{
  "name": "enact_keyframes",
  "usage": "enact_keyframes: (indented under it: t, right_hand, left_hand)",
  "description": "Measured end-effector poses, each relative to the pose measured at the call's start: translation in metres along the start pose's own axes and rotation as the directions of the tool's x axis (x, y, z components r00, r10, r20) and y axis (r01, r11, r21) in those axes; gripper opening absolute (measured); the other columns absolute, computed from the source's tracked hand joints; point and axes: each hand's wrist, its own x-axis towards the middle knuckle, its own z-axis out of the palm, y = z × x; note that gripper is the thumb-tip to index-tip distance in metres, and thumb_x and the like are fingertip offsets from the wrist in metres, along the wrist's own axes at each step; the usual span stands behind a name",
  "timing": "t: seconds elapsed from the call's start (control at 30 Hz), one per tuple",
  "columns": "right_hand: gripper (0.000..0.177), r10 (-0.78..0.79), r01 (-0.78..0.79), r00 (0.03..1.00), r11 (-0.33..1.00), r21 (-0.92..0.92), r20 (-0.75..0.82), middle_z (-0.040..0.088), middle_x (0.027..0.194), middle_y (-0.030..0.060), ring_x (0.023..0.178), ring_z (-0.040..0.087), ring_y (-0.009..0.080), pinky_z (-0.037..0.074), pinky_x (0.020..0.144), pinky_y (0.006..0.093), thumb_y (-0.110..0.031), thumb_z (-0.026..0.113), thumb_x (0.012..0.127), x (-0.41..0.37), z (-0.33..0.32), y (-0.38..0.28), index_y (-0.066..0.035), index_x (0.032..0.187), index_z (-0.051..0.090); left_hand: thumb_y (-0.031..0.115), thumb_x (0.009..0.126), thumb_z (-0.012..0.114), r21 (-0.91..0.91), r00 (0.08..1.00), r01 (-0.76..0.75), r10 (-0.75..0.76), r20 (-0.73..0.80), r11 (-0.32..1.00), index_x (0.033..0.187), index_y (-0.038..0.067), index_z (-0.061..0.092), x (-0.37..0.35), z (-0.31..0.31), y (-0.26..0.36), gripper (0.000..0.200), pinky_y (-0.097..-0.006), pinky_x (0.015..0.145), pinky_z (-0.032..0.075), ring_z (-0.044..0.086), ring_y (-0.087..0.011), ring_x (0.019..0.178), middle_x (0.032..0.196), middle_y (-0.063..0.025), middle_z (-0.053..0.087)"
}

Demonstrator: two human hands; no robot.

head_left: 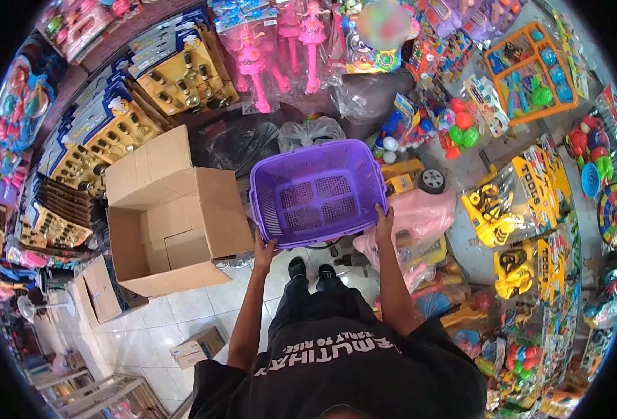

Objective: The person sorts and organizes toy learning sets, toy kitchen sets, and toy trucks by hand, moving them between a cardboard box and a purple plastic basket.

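A purple plastic basket (320, 155) with a mesh bottom is held out in front of me, with nothing inside it. My left hand (265, 250) grips its near left corner, fingers closed on the rim. At the right end, my right hand (384, 218) is closed on the edge of the basket. Just left of the basket stands an open cardboard box (156, 234) with its flaps up; no contents show in the part I can see. Behind the basket lie grey plastic bags (312, 131).
Packaged pink dolls (254, 66) hang at the back. Carded kitchen tools (182, 80) line the left. A pink wrapped toy vehicle (420, 216) and yellow tool sets (493, 209) crowd the right. Smaller boxes (198, 347) sit on the tiled floor (207, 300).
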Motion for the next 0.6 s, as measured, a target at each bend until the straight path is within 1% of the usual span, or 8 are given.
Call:
enact_keyframes:
  t: [0.07,0.23,0.33,0.4,0.43,0.47,0.53,0.6]
  right_hand:
    - [0.025,-0.036,0.036,0.999,0.999,-0.029,0.012,0.054,0.088,0.0033,0.083,0.049,0.0125,0.04,0.076,0.0266,-0.025,0.059,0.086,0.0,-0.001,-0.001,-0.004,0.097,0.051]
    - [0.031,0.444,-0.42,0.896,0.818,0.392,0.034,0.054,0.106,0.0116,0.093,0.052,0.0186,0.044,0.079,0.0321,-0.028,0.047,0.091,-0.028,-0.021,-0.011,-0.007,0.114,0.049]
    - [0.033,0.501,-0.489,0.864,0.82,0.297,0.04,0.057,0.101,0.0096,0.082,0.055,0.0166,0.048,0.064,0.0335,-0.034,0.044,0.091,-0.032,-0.068,0.11,-0.009,0.112,0.052]
    - [0.036,0.64,-0.574,0.68,0.768,-0.283,0.358,0.06,0.089,0.005,0.072,0.055,0.0145,0.047,0.053,0.0337,-0.039,0.049,0.087,-0.047,-0.096,0.134,-0.013,0.111,0.055]
    - [0.035,0.702,-0.597,0.584,0.711,-0.372,0.407,0.059,0.083,0.0028,0.068,0.054,0.0145,0.046,0.053,0.0329,-0.039,0.054,0.084,-0.057,-0.113,0.164,-0.015,0.109,0.056]
    - [0.035,0.757,-0.601,0.478,0.651,-0.463,0.444,0.058,0.077,0.0006,0.064,0.054,0.0145,0.045,0.053,0.0322,-0.039,0.058,0.081,-0.067,-0.126,0.187,-0.016,0.106,0.058]
    - [0.037,0.793,-0.366,0.467,0.576,-0.731,0.391,0.057,0.094,0.0049,0.082,0.054,0.0198,0.047,0.068,0.0384,-0.043,0.056,0.081,-0.1,-0.126,0.174,-0.014,0.104,0.056]
    - [0.038,0.873,-0.294,0.354,0.446,-0.845,0.337,0.058,0.095,0.005,0.084,0.054,0.0198,0.047,0.068,0.0386,-0.045,0.057,0.08,-0.109,-0.098,0.156,-0.015,0.104,0.056]
  left_hand:
    - [0.013,0.088,0.054,-0.116,0.998,0.022,-0.029,-0.051,0.993,0.138,0.018,0.016,-0.01,0.009,-0.004,0.063,-0.0416,0.084,0.05,0.053,-0.0239,0.104,0.124,-0.0104,0.044]
    - [0.027,0.087,0.059,-0.161,0.995,-0.016,0.0,-0.1,0.987,0.139,0.016,0.014,-0.04,0.025,-0.031,0.07,-0.0435,0.089,0.044,0.049,-0.0277,0.112,0.128,-0.0136,0.041]
    - [0.034,0.086,0.057,-0.016,0.994,0.041,-0.042,-0.097,0.999,0.136,0.013,0.026,-0.062,0.009,-0.079,0.062,-0.0392,0.086,0.045,0.052,-0.0257,0.106,0.123,-0.0137,0.045]
    - [0.029,0.087,0.053,0.157,0.991,0.12,-0.109,-0.081,0.98,0.126,0.01,0.044,-0.088,-0.008,-0.108,0.044,-0.033,0.081,0.045,0.055,-0.0172,0.098,0.101,-0.0066,0.059]
    - [0.03,0.087,0.054,0.38,0.973,0.224,-0.182,-0.145,0.897,0.119,0.008,0.051,-0.101,-0.015,-0.118,0.039,-0.0288,0.079,0.044,0.057,-0.0152,0.093,0.096,-0.0069,0.062]
    - [0.033,0.083,0.058,0.515,0.979,0.159,-0.068,-0.192,0.842,0.11,0.002,0.057,-0.109,-0.037,-0.166,0.041,-0.0328,0.075,0.047,0.062,-0.0256,0.087,0.091,-0.0182,0.065]
    - [0.04,0.08,0.06,0.672,0.944,0.329,-0.202,-0.262,0.663,0.107,0.001,0.059,-0.141,-0.068,-0.202,0.047,-0.0316,0.084,0.045,0.06,-0.0255,0.096,0.099,-0.0176,0.064]
    - [0.042,0.078,0.06,0.538,0.898,0.423,-0.257,-0.358,0.729,0.1,-0.001,0.062,-0.171,-0.102,-0.247,0.048,-0.0326,0.075,0.048,0.062,-0.0239,0.081,0.095,-0.0163,0.064]
